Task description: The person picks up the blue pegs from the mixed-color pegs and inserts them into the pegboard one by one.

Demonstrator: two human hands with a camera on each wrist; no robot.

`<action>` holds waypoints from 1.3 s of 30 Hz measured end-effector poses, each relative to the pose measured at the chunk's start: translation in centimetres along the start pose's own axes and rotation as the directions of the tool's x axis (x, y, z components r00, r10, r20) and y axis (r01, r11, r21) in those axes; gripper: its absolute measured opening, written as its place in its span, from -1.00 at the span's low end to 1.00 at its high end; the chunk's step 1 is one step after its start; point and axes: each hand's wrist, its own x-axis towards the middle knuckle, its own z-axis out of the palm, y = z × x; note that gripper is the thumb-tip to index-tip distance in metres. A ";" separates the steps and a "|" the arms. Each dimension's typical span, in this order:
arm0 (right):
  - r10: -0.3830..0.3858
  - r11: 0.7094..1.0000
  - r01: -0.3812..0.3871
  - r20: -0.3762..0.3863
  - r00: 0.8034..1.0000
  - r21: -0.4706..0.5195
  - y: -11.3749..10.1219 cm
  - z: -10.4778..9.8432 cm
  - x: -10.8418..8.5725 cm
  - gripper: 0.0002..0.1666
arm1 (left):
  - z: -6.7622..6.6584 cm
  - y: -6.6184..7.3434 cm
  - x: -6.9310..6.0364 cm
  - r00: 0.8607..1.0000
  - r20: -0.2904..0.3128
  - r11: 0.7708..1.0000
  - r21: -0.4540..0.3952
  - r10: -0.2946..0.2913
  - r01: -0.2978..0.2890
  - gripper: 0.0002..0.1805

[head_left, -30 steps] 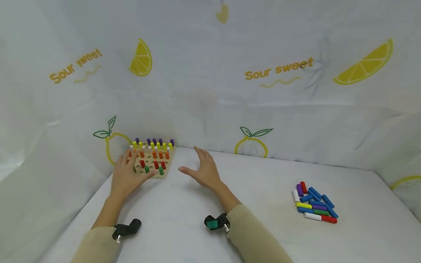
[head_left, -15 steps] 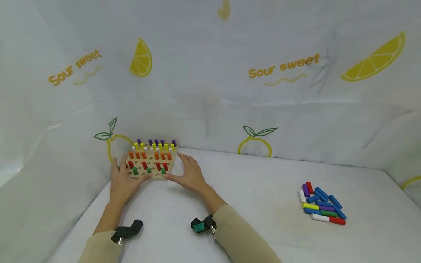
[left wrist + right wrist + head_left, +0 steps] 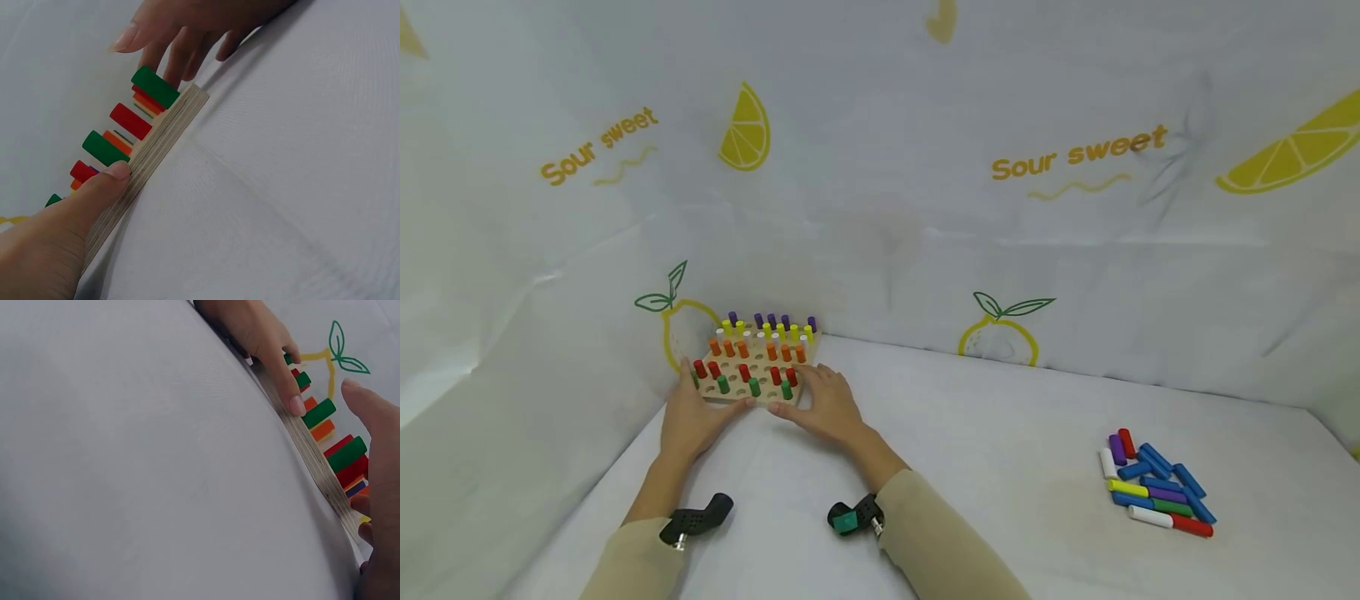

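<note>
A wooden pegboard (image 3: 758,357) stands at the back left of the table, with rows of purple, yellow, white, orange, red and green pegs upright in it; some holes are bare. My left hand (image 3: 688,421) holds its near left corner, the thumb (image 3: 115,178) on the front edge and the fingers along the left side. At the near right corner is my right hand (image 3: 827,404), its thumb raised off the board in the right wrist view and its fingers (image 3: 362,506) beside the right edge. Whether those fingers touch the wood I cannot tell.
Several loose pegs, blue, red, white, purple, yellow and green, lie in a cluster, among them a blue peg (image 3: 1187,479), on the right of the white table (image 3: 970,467). A white lemon-print cloth (image 3: 880,250) hangs close behind and left of the pegboard.
My right hand has moved left to the pegboard's right side. My left hand has drawn back from over the pegs to the near left corner. The head view has shifted slightly.
</note>
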 end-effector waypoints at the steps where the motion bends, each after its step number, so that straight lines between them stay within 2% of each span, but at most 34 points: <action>1: -0.005 1.000 0.005 0.006 1.000 -0.008 0.0 0.0 -0.1 -0.01 | 0.0 0.1 -0.1 1.000 -0.001 1.000 0.001 0.001 -0.001 0.53; 8: 0.003 0.999 0.000 0.058 0.998 -0.042 0.2 -0.1 -0.4 0.05 | 0.2 0.6 -0.4 1.000 0.007 1.000 0.024 -0.014 0.014 0.45; 20: -0.001 0.997 0.005 0.051 0.999 -0.078 0.6 -0.9 -2.4 0.10 | 0.4 2.0 -1.3 0.997 0.063 0.998 0.035 -0.050 0.048 0.44; 28: 0.059 0.991 -0.053 0.044 0.997 -0.127 1.5 -1.7 -4.5 0.14 | 1.6 3.3 -1.7 0.994 0.107 0.999 0.040 -0.011 0.007 0.44; 36: 0.101 0.981 -0.094 0.033 0.994 -0.171 2.0 -2.7 -7.1 0.18 | 2.3 5.2 -2.8 0.993 0.120 0.998 0.054 0.020 -0.027 0.42; 39: 0.116 0.981 -0.109 0.032 0.993 -0.160 2.1 -3.1 -8.2 0.20 | 2.7 5.7 -3.3 0.991 0.127 0.997 0.067 0.031 -0.040 0.43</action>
